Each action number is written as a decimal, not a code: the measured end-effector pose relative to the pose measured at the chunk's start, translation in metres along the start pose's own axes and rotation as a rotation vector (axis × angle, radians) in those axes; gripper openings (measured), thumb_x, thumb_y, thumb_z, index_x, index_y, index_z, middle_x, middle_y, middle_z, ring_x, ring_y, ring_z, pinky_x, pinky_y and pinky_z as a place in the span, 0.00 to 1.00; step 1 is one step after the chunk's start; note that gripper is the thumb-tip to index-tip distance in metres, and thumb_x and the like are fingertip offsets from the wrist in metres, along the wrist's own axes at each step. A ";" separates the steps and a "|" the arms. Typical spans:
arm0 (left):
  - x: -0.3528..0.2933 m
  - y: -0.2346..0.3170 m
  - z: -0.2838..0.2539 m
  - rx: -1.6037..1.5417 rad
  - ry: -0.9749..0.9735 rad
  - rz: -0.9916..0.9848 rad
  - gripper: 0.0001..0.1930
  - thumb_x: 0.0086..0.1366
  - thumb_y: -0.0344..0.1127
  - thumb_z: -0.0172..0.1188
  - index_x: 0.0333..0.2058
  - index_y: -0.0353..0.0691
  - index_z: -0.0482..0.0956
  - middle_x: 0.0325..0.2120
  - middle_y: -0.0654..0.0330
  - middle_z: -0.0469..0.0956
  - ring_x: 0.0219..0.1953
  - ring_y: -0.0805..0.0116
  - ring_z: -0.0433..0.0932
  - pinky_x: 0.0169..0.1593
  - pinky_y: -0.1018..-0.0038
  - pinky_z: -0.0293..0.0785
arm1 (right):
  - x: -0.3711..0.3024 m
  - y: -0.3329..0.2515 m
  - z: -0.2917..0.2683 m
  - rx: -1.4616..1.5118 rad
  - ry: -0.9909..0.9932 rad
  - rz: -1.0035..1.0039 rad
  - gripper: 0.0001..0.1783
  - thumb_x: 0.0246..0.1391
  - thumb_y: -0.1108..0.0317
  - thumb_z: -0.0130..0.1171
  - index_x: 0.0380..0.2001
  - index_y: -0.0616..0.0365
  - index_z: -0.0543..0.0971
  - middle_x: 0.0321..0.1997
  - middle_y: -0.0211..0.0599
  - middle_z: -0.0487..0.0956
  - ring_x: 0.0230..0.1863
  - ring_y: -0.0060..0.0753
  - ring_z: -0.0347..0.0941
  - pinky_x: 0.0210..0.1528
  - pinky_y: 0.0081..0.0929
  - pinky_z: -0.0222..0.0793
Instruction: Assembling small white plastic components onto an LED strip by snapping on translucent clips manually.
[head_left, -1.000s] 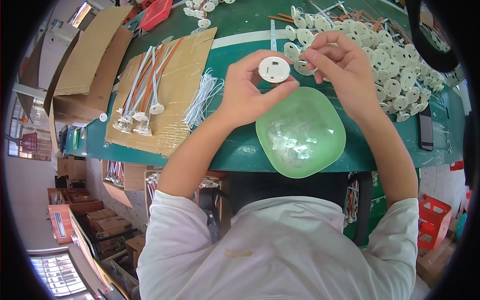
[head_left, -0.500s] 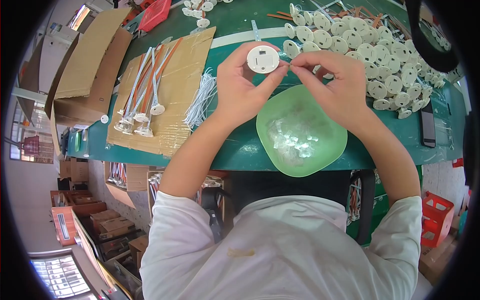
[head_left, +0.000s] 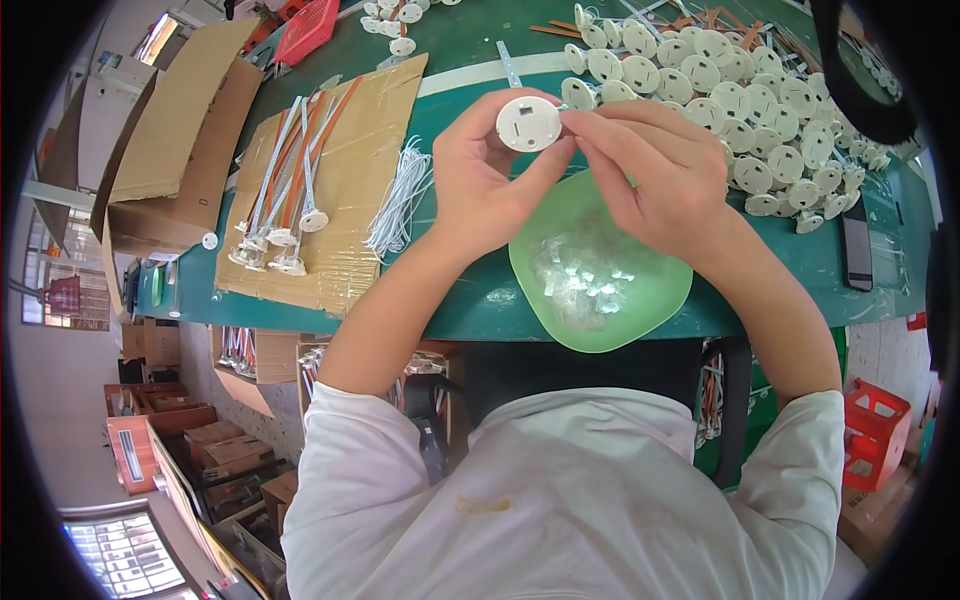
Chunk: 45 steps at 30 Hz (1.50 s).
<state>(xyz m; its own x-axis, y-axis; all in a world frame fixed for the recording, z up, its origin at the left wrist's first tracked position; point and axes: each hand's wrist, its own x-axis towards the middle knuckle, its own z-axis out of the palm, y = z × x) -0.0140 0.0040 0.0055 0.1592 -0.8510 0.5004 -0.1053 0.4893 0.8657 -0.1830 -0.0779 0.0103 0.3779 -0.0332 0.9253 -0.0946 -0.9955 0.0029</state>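
A white round plastic disc [head_left: 528, 124] with small slots in its face is held in my left hand [head_left: 478, 190], its fingers curled behind and the thumb below right. A pale marked strip [head_left: 509, 65] sticks up behind the disc. My right hand [head_left: 662, 172] is closed in a pinch at the disc's right edge; whatever its fingertips hold is hidden. Beneath the right hand sits a light green bowl [head_left: 540, 290] with small clear, shiny pieces [head_left: 590, 280] inside.
Many similar white discs [head_left: 750, 130] are heaped at the back right, beside a dark phone [head_left: 856, 250]. On the left lie a cardboard sheet [head_left: 345, 200] bearing discs with strips [head_left: 314, 220], and a bundle of white cords [head_left: 402, 195]. A cardboard box [head_left: 170, 220] stands farther left.
My right hand has moved left, bringing its pinched fingertips to the disc's right edge. My left hand still holds the disc in nearly the same place.
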 end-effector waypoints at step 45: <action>-0.002 0.003 -0.002 -0.221 -0.122 0.227 0.28 0.61 0.17 0.64 0.61 0.29 0.69 0.54 0.40 0.76 0.54 0.58 0.80 0.56 0.62 0.80 | 0.007 -0.016 -0.013 0.294 0.017 0.299 0.06 0.51 0.83 0.65 0.34 0.67 0.81 0.34 0.42 0.85 0.31 0.31 0.82 0.34 0.22 0.77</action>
<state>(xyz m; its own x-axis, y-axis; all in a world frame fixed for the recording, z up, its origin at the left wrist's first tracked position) -0.0126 0.0073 0.0072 0.0356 -0.7257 0.6871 0.0924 0.6870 0.7207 -0.1908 -0.0605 0.0215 0.3584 -0.3258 0.8749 0.0702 -0.9251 -0.3733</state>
